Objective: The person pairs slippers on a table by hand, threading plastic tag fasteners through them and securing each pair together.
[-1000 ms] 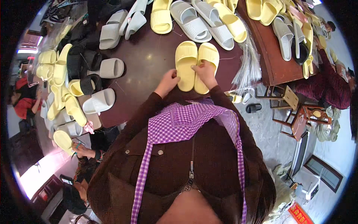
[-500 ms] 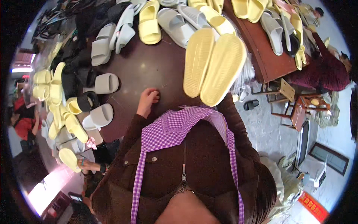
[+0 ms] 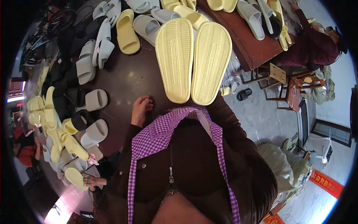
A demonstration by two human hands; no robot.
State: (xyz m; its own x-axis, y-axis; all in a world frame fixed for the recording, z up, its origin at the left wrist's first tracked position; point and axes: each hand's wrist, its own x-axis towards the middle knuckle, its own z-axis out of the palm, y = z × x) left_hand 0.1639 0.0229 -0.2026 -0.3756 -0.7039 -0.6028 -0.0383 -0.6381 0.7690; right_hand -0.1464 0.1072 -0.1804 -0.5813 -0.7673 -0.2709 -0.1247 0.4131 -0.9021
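A pair of pale yellow slide slippers [image 3: 175,63] is raised upright in front of me, ribbed soles facing me and heels down. My right sleeve [image 3: 226,112] runs up behind them; the right hand is hidden there and holds the pair up from the far side. My left hand [image 3: 142,109] rests by the near edge of the dark table [image 3: 123,74], its fingers loosely bent with nothing in them. Closest to it on the left are a grey slide [image 3: 96,99] and another grey slide [image 3: 94,133] lying on the table.
Yellow, grey and black slides crowd the table's far and left sides. A reddish-brown table [image 3: 242,41] with more slides stands at the far right, with a person [image 3: 309,48] beyond it. Wooden chairs [image 3: 289,95] stand right. At lower left, another person's hand [image 3: 93,182] holds a yellow slide [image 3: 75,178].
The yellow pair has shifted left and turned so both soles face me more squarely, side by side. The view has moved a little; my left hand stays by the table edge.
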